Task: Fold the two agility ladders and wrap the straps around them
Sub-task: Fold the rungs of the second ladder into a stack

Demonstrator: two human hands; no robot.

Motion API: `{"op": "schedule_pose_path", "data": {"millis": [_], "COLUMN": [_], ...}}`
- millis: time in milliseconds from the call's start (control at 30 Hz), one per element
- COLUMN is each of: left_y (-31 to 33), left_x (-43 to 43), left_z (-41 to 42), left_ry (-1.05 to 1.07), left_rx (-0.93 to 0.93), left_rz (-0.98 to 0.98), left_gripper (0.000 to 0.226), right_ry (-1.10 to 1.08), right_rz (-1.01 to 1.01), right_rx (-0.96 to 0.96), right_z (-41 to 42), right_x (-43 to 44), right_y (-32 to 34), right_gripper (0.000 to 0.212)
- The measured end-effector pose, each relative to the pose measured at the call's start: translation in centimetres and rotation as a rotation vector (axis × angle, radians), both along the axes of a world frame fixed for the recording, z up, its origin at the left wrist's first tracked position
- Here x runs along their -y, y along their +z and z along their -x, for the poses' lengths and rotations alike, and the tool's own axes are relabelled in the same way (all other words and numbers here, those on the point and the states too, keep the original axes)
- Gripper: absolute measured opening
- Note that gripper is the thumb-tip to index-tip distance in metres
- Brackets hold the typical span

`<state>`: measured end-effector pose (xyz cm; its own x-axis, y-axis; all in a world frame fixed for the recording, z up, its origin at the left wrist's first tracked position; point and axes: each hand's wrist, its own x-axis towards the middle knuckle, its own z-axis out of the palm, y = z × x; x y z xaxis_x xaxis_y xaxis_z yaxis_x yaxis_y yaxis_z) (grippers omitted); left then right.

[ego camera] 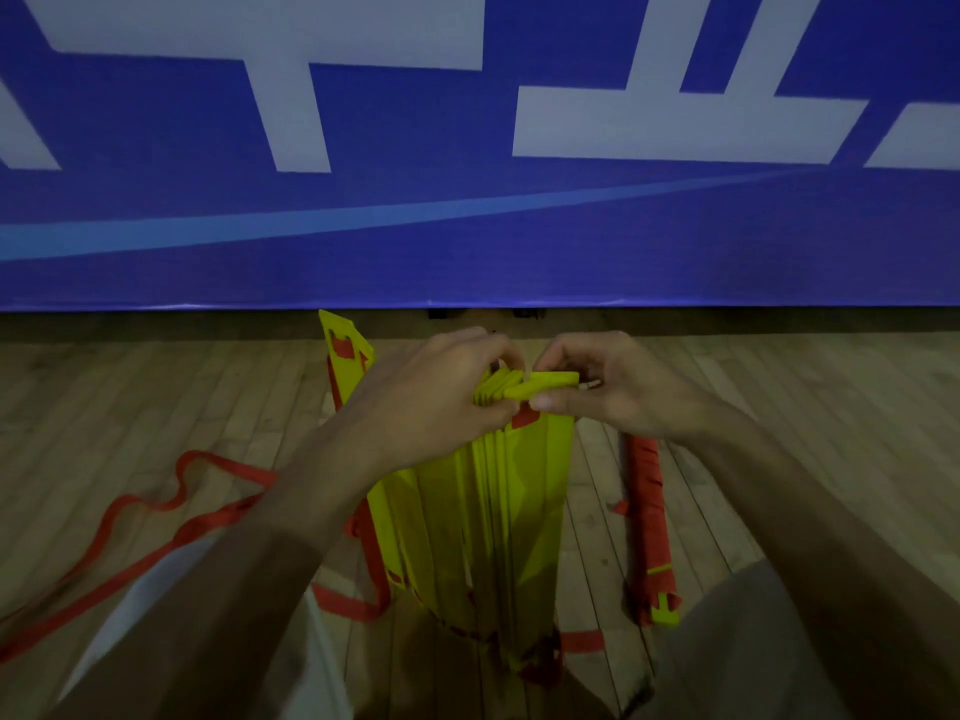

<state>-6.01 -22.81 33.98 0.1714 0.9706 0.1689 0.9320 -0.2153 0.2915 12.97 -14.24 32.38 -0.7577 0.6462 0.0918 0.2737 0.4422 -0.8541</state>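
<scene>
Though dim, rungs under left hand

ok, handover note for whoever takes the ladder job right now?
Left hand: grips the top of the upright yellow rung stack.
Right hand: fingers pinch the top rung, held against the stack.
Stray rung sticks up behind the stack, to its left.
Loose red strap trails on the floor at left.
Wrapped bundle lies on the floor at right, red strap round it; it looks finished.
Left to do: gather the last rungs, then wrap the strap round this stack.
</scene>
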Motion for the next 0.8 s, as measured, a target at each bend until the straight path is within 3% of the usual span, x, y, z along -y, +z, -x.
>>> {"op": "schedule_pose_path", "data": {"millis": [167, 467, 633, 800], "left_y": [0.0, 0.6, 0.4, 0.1], "left_x": [-0.1, 0.2, -0.6, -0.6], "left_z": [-0.1, 0.0, -0.3, -1.2], "left_ry": [-0.011, -0.123, -0.088, 0.016], "left_rx": [-0.017, -0.022, 0.122, 0.14], "left_rz": [0.015, 0.109, 0.072, 0.04], "left_gripper": [0.04, 0.071, 0.051, 0.042], "right_ry": [-0.054, -0.136, -0.116, -0.105], "right_rz": [-0.158, -0.211, -0.077, 0.027], "right_rx": [-0.059, -0.066, -0.116, -0.092], "right_z": [0.0, -1.4, -0.7, -1.2], "right_x": [0.3, -0.2, -0.1, 0.3], "right_y": [0.0, -0.2, -0.1, 0.2], "right_gripper": [0.019, 0.014, 0.018, 0.017]}}
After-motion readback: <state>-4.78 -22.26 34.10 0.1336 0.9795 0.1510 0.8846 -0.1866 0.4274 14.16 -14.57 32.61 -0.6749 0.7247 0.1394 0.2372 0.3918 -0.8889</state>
